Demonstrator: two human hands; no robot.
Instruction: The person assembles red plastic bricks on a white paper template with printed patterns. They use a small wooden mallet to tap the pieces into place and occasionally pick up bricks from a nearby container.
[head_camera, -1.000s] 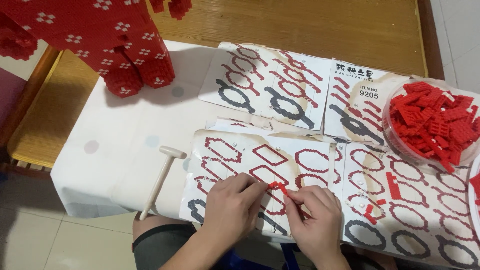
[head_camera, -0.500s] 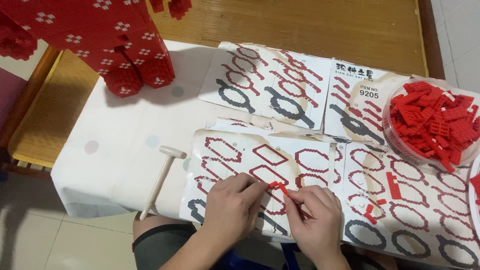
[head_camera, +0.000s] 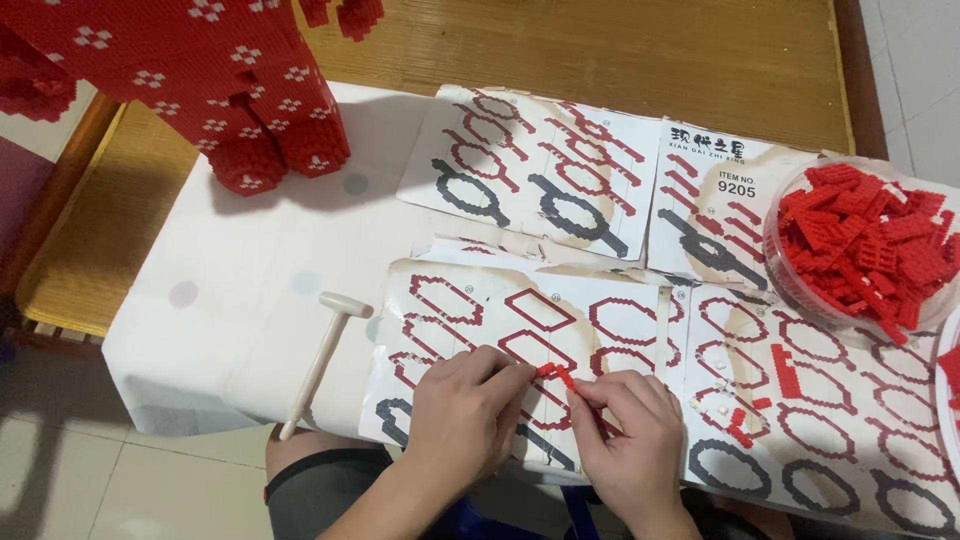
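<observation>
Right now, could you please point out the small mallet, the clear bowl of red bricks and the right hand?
small mallet (head_camera: 318, 362): head view, mid handle.
clear bowl (head_camera: 772, 262): head view, left rim.
right hand (head_camera: 630, 425): head view, back of hand.

1. Printed instruction sheets (head_camera: 560, 175), white with red and black ring outlines, lie flat across the table (head_camera: 240, 300).
2. Round clear plastic tub (head_camera: 790, 285) stands at right edge, holding red bricks.

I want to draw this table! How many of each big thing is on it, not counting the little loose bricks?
Cream plastic toy mallet: 1
Clear round tub of red bricks: 1
Big red brick model with white flowers: 1
White tablecloth: 1
Total: 4
</observation>
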